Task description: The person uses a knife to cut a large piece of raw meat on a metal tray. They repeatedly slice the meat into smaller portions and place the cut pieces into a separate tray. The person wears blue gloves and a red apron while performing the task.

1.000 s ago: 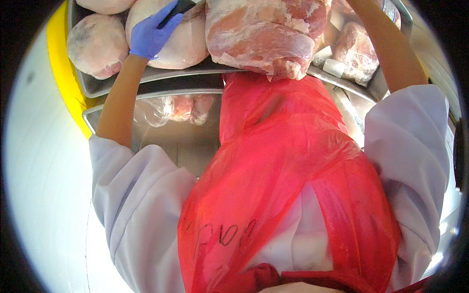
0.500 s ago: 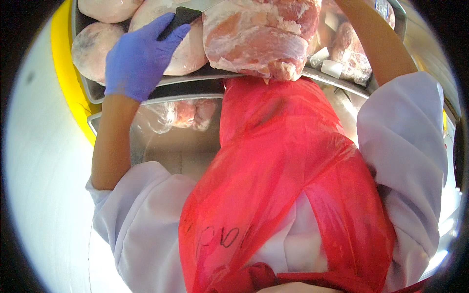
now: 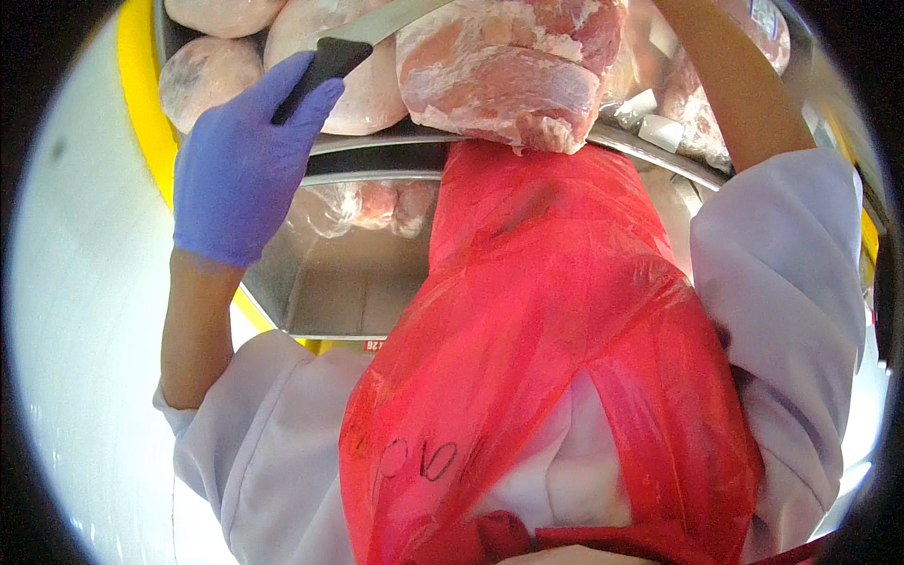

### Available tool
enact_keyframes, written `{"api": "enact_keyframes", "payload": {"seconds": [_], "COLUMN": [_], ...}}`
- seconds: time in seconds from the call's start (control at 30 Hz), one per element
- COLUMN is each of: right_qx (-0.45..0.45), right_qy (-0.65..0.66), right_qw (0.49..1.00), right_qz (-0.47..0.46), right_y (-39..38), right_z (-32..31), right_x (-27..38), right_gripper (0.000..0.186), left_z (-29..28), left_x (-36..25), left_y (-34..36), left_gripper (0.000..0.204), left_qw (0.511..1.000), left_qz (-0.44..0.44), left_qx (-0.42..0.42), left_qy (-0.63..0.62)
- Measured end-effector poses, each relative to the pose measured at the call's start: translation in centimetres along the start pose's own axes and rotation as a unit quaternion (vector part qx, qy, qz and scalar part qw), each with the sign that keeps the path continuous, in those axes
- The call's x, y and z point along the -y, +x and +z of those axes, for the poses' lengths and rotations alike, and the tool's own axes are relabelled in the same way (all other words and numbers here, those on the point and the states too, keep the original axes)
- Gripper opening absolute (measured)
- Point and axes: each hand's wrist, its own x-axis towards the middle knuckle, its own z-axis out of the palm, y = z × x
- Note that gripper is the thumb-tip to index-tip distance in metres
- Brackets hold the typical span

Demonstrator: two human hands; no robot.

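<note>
My left hand point(image 3: 235, 174), in a blue-purple glove, is closed round the black handle of a knife point(image 3: 400, 21). Its blade slants up and right past the picture's upper edge, over a pale rounded piece of meat. Just right of the blade, a large pink cut of meat point(image 3: 508, 80) rests at the near edge of a metal tray point(image 3: 358, 141). From the right, my right forearm point(image 3: 744, 80) reaches up beyond the top of the picture, so that hand is out of sight.
Several pale rounded pieces of meat point(image 3: 212, 80) lie in the tray at the left. Plastic-wrapped meat point(image 3: 692, 108) sits at its right side. A lower metal tray point(image 3: 348, 282) holds more wrapped meat point(image 3: 377, 205). A yellow edge point(image 3: 146, 104) curves along the left. My red apron point(image 3: 546, 282) touches the tray's front.
My left hand has drawn back down and to the left, bringing the knife with it, and more of the blade shows. The large meat cut stays in about the same place.
</note>
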Motion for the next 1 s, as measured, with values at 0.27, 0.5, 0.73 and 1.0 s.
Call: {"api": "enact_keyframes", "payload": {"seconds": [0.27,0.5,0.73,1.0], "right_qx": [-0.012,-0.008,-0.001,-0.008], "right_qy": [0.03,0.078,0.12,0.123], "right_qw": [0.999,0.996,0.992,0.992], "right_qz": [0.008,0.045,0.024,-0.025], "right_y": [-0.2,-0.5,-0.9,-0.4], "right_z": [-0.1,-0.3,0.1,0.4], "right_x": [0.8,1.8,0.9,0.3], "right_gripper": [0.032,0.033,0.034,0.031], "left_z": [-2.1,-4.0,2.4,10.1], "left_x": [-1.2,-2.2,-7.8,-11.2], "left_y": [3.0,5.0,2.4,-1.4], "left_gripper": [0.036,0.028,0.04,0.041], "left_qw": [0.984,0.895,0.987,0.977], "left_qz": [0.081,0.312,-0.057,-0.208], "left_qx": [0.053,0.094,0.084,-0.022], "left_qy": [0.147,0.305,0.126,0.03]}}
